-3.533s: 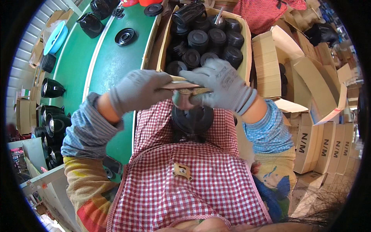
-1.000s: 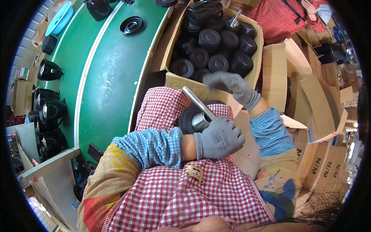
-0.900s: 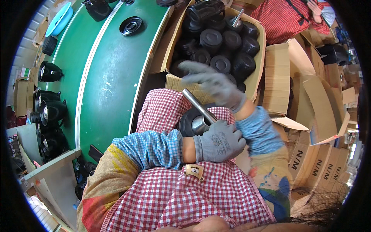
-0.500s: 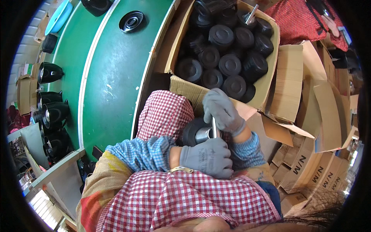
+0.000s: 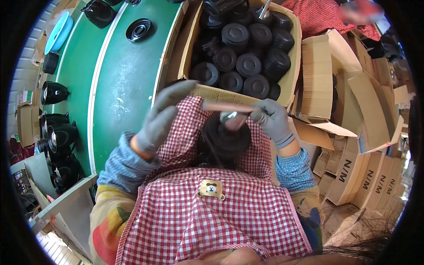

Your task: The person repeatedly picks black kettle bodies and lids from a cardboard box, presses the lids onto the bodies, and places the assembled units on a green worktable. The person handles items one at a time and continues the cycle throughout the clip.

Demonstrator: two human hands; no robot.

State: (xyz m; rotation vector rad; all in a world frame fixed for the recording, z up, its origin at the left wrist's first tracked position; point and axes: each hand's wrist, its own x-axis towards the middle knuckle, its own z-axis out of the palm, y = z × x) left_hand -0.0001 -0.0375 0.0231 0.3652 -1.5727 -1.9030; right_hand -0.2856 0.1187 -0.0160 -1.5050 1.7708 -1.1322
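A black, round, ribbed part (image 5: 225, 139) rests in my lap, between the knees on the checked apron (image 5: 212, 216). A metal tool (image 5: 227, 107) with a long bar handle stands over its middle, smeared by motion. My right hand (image 5: 271, 121) is closed on the handle's right end. My left hand (image 5: 164, 117), also in a grey glove, is raised to the left with fingers apart, holding nothing. It is beside the bar's left end and does not appear to touch it.
An open cardboard box (image 5: 207, 92) full of black round parts stands ahead, with a metal rod (image 5: 265, 9) sticking up in it. On the left, a green work surface (image 5: 126, 88) carries a black disc (image 5: 138, 29) and several black pots (image 5: 62, 134). Cartons (image 5: 344, 176) lie right.
My left hand has let go of the metal tool and swung up to the left, opening. The bar has turned from upright to crosswise in the picture, and my right hand has moved rightward with it.
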